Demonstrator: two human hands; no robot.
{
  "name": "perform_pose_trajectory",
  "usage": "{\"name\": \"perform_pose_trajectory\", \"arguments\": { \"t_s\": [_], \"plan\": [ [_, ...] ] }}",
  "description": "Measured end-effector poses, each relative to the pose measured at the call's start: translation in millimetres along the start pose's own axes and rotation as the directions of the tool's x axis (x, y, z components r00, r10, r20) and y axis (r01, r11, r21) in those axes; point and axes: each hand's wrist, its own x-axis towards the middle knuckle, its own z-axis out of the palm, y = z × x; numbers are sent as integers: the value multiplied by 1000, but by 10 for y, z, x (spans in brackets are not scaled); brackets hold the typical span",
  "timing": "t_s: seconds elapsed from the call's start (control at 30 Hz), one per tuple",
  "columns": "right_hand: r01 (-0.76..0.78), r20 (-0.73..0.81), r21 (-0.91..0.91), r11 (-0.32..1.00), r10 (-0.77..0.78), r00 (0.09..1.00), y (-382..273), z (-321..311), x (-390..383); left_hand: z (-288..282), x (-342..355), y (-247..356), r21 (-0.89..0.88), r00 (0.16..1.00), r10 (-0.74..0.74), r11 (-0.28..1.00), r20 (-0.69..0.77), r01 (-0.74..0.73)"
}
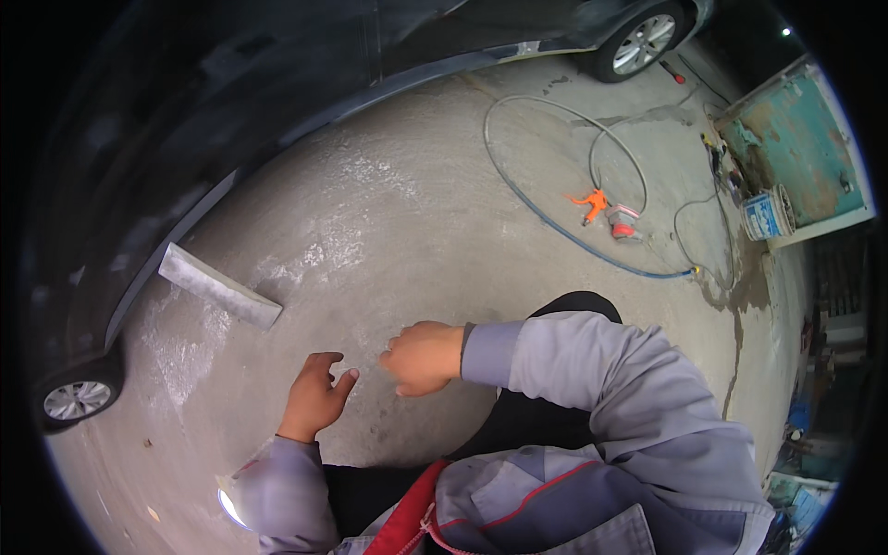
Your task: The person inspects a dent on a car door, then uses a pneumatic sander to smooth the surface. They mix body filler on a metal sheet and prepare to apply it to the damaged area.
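Note:
My left hand (319, 393) hovers at lower centre, empty, its thumb and bent fingers apart. My right hand (421, 356) is just right of it, not touching it, with fingers loosely curled and apart and nothing visible in them; its underside is hidden. A long pale grey block (218, 285) lies on the concrete floor (370, 240) up and left of my hands, beside the dark car body (185, 92). My dark-trousered knee (573, 302) shows behind my right sleeve.
An orange blow gun (592, 200), a red-grey sander (623, 225) and looped hoses (546, 208) lie at upper right, near a battered teal cabinet (786, 139) and a white bucket (766, 213). Car wheels (79, 400) stand lower left and at the top (644, 44). Clutter (814, 416) lines the right edge.

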Motion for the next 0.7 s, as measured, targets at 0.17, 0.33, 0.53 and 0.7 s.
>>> {"name": "perform_pose_trajectory", "arguments": {
  "t_s": [0.17,0.33,0.53,0.7],
  "plan": [
    [67,-75,-44,997,-70,995,52,12,29,46,-14,-43,61,986,104,993,-132,-97],
    [4,-118,27,1000,-1,993,170,-26,200,33,-69,35,-24,959,10,1000,-285,-18],
    [-80,41,-68,994,83,996,55,-109,763,-267,-291,69,-7,856,48,998,-514,-60],
    [248,6,18,969,-248,969,-14,168,1527,-560,-359,-38,-117,707,-19,989,-707,-90]
  ]
}}
